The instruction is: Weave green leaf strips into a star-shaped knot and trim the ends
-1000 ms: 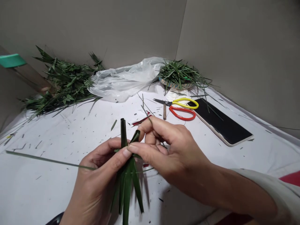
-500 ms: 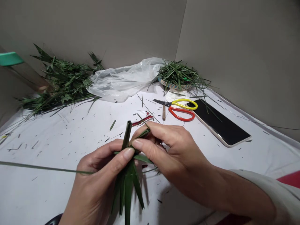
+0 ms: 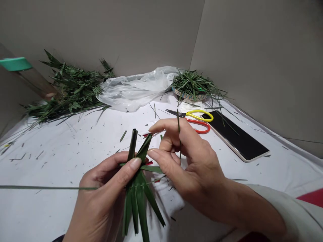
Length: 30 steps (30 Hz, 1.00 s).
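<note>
My left hand (image 3: 108, 188) is closed, its thumb pressing a woven bundle of green leaf strips (image 3: 141, 201) against the fingers. Two folded ends stick up from the bundle, and several pointed ends hang below. A long narrow strip (image 3: 45, 187) runs leftward from behind this hand. My right hand (image 3: 191, 158) is just right of the bundle, thumb and index finger apart, the other fingers curled. Across its index finger stands a thin leaf strip (image 3: 178, 129), its lower end in the curled fingers. The thumb tip is close to the folded leaf; contact is unclear.
Scissors (image 3: 200, 116) with yellow and red handles lie beside a phone (image 3: 237, 136). Behind are a leaf heap (image 3: 75, 84), a plastic bag (image 3: 138, 87) and a container piled with cut strips (image 3: 194, 84). A green-lidded bottle (image 3: 32, 80) stands left. Scraps dot the white tabletop (image 3: 83, 137).
My right thumb and index finger have come off the woven bundle and spread apart, moving right. The thin strip has shifted right with that hand. My left hand keeps its grip.
</note>
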Each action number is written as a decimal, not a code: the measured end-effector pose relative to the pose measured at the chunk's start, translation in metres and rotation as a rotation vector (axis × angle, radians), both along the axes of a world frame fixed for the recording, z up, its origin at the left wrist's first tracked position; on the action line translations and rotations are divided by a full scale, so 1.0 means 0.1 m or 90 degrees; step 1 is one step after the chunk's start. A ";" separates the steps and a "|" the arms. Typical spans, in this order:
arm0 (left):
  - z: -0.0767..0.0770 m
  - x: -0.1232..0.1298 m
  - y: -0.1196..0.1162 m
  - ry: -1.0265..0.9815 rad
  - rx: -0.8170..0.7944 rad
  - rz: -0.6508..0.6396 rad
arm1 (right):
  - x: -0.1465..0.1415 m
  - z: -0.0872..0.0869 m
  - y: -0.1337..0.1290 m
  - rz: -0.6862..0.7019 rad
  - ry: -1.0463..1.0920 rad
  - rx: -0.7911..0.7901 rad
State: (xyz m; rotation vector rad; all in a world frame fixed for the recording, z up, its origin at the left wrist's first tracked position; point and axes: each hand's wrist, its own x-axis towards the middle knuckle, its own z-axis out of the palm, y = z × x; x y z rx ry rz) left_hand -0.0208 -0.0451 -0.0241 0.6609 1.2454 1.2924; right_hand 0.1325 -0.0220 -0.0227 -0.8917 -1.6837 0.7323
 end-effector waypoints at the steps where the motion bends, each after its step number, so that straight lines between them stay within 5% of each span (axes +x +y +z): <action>1: 0.00 0.00 0.00 0.002 0.000 0.005 | 0.00 -0.01 0.00 -0.003 -0.008 0.016; 14: -0.03 -0.01 0.02 0.031 -0.012 0.011 | 0.06 -0.03 0.03 -0.007 -0.112 0.244; 30: -0.04 -0.02 0.01 0.097 0.014 0.018 | 0.06 -0.02 0.12 -0.042 -0.111 0.205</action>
